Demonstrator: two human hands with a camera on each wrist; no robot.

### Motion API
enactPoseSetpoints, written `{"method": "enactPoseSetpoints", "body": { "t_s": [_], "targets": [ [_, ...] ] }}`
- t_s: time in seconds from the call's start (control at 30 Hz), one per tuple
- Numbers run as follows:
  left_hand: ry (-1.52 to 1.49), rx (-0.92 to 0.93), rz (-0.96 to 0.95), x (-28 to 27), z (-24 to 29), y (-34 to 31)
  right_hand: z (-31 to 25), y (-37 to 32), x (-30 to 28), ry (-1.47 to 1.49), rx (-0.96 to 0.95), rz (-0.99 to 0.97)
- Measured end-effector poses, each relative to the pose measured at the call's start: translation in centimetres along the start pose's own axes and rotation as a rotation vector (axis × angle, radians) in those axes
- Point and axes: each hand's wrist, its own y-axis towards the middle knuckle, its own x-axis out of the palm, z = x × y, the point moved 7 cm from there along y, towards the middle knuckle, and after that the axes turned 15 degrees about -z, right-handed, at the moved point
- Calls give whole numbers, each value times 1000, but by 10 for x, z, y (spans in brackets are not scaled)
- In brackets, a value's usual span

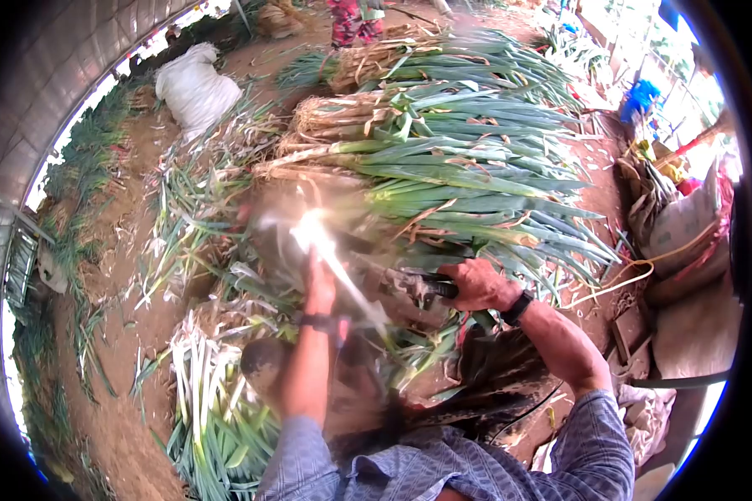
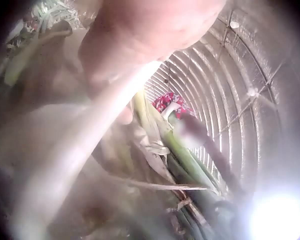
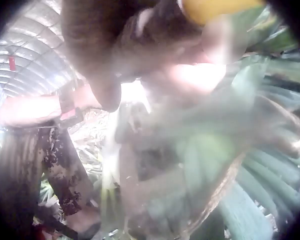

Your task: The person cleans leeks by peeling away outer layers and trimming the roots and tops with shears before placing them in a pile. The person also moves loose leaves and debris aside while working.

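My left hand [image 1: 316, 280] grips the white shank of a long green onion [image 1: 353, 288]. Glare washes out its fingertips in the head view. Up close in the left wrist view, the pale shank [image 2: 90, 137] slants down from the hand [image 2: 150, 37]. My right hand [image 1: 476, 284] is wrapped around the black handle of a tool [image 1: 437, 286], whose front end points left toward the onion and is blurred; I cannot tell its kind. Just beyond both hands lies a big pile of green onions [image 1: 476, 175], roots to the left and leaves to the right.
Trimmed green onions [image 1: 213, 401] lie bundled at lower left. Loose leaf scraps [image 1: 192, 200] litter the soil. A white sack [image 1: 196, 88] sits at back left, filled sacks [image 1: 689, 225] at right. A thin black cord [image 1: 526, 413] runs near my right forearm. Another person's patterned trousers [image 1: 355, 23] show at the back.
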Motion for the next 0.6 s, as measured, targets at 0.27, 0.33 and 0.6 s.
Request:
{"method": "enactPoseSetpoints", "body": {
  "t_s": [0.27, 0.33, 0.6],
  "targets": [
    [-167, -7, -65, 18, -6, 2, -3, 18, -2, -55, 8, 76],
    [-162, 31, -62, 19, -9, 10, -2, 25, 0, -54, 33, 68],
    [-112, 53, 22, -8, 19, 16, -15, 13, -2, 75, -178, -62]
  ]
}}
